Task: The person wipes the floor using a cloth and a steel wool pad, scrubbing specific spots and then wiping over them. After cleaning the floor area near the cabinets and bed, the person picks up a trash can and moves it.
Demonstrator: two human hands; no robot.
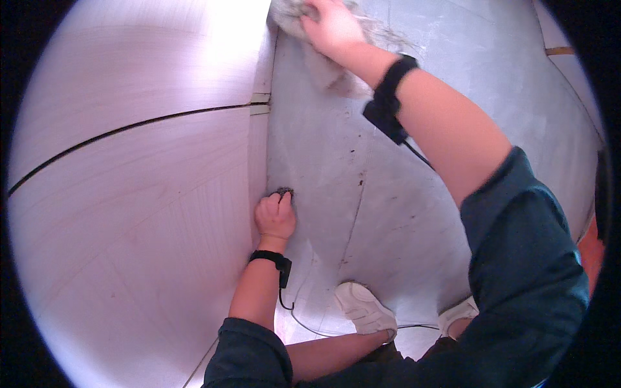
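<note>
My right hand [333,29] reaches to the far end of the grey floor [414,194], its fingers closed on a dirty whitish cloth [326,68]. Part of the cloth lies spread on the floor beneath the hand, and its far end runs out of the picture. Closer to me, my left hand [275,216] is closed around a small dark mesh scouring pad [284,191]. Only the pad's tip shows beyond the fingers. It is low by the floor, beside the foot of the pale wood-grain panel.
Pale wood-grain panels [149,181] line the left side, with a dark gap between two of them. Dark specks [360,182] and a seam mark the floor. My white shoes [367,310] stand near me, with a thin cable [417,326] beside them. Both wrists wear black straps with wired boxes.
</note>
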